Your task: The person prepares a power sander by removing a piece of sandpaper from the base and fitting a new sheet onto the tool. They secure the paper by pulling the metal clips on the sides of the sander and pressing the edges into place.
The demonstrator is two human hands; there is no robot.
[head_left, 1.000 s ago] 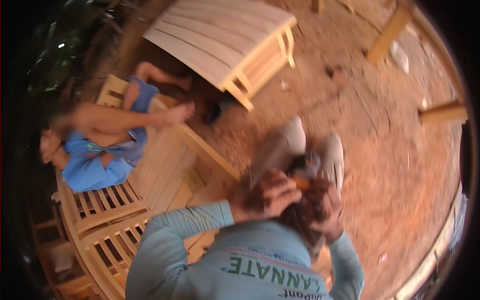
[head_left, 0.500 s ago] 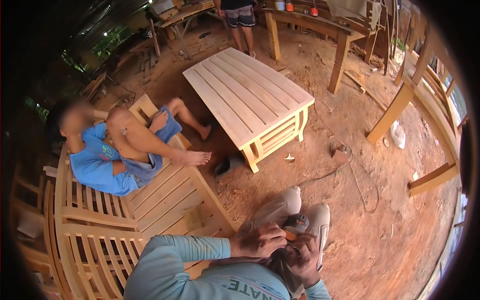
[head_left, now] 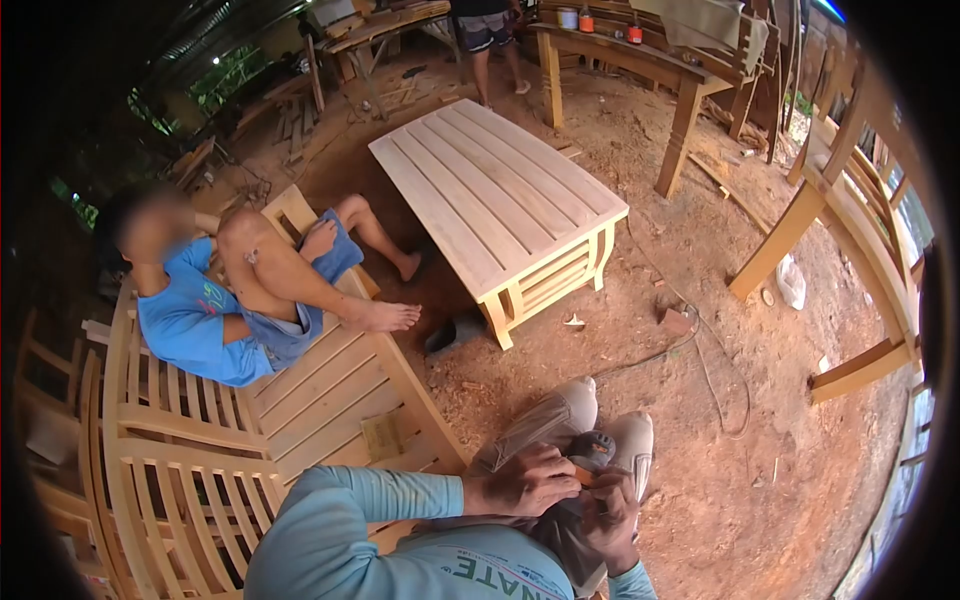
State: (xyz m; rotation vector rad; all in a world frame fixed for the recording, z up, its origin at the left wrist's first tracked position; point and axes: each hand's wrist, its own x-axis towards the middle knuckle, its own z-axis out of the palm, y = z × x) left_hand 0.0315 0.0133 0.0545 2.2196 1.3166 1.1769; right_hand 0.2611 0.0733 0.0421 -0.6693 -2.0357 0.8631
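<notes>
Both my hands are close together above my lap. My left hand (head_left: 535, 480) has its fingers curled beside a small orange piece (head_left: 583, 474), whose other end lies by my right hand (head_left: 610, 513). The right fingers are bent in a pinch; what they hold is too small to make out. Just beyond the hands, a dark grey rounded object (head_left: 592, 447) sits between my knees. Under me and to the left runs a slatted wooden bench (head_left: 330, 400), with a flat tan piece (head_left: 384, 437) on its seat.
A person in a blue shirt (head_left: 195, 325) sits on the bench at left, legs drawn up. A slatted wooden table (head_left: 500, 190) stands ahead. Another person's legs (head_left: 482, 75) show behind it. Wooden frames (head_left: 780, 240) stand at right; a cord (head_left: 700, 350) crosses the dirt floor.
My hands stay together with small finger shifts. The person at the back has moved their legs apart, one foot now further right. The view has shifted slightly.
</notes>
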